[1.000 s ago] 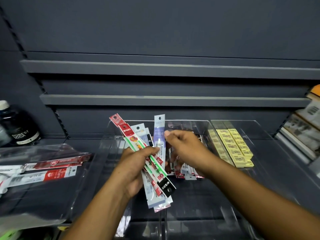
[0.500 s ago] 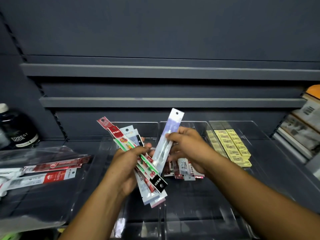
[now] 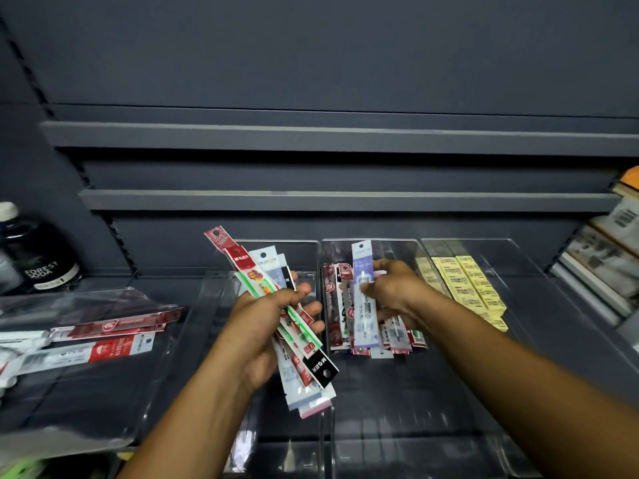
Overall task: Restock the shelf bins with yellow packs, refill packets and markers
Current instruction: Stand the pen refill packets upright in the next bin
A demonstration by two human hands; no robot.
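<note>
Head cam: the step in hand, by my read, = laying one refill into the middle bin point(image 3: 345, 243). Right hand point(image 3: 397, 292) pinches a purple-white pkt point(image 3: 363, 264) around its middle, long axis running near-to-far, right over the row of pkts point(image 3: 337, 305) already lying in that bin. Left hand point(image 3: 262, 326) is curled round a fanned bundle of refill pkts point(image 3: 249, 267), held above the left bin point(image 3: 301, 241).

To do it well: lower the pkt flat, same direction as the row, beside the others rather than across them. Let go only once it rests, since the slick sleeves prob. slide. Keep the bundle squeezed; the fan is loose at its near end & could shed a pkt.

Yellow packs point(image 3: 466, 285) sit in lines in the right bin point(image 3: 501, 244), just right of the right hand. No markers that I can make out.

Surroundings: clear bins on a dark grey shelf point(image 3: 155, 281), two rails point(image 3: 311, 198) on the back wall. Far left is a clear tray point(image 3: 86, 392) w/ red-white pkts, and a dark bottle point(image 3: 38, 257) behind it. Boxes point(image 3: 608, 243), blurred, are at the right edge.
</note>
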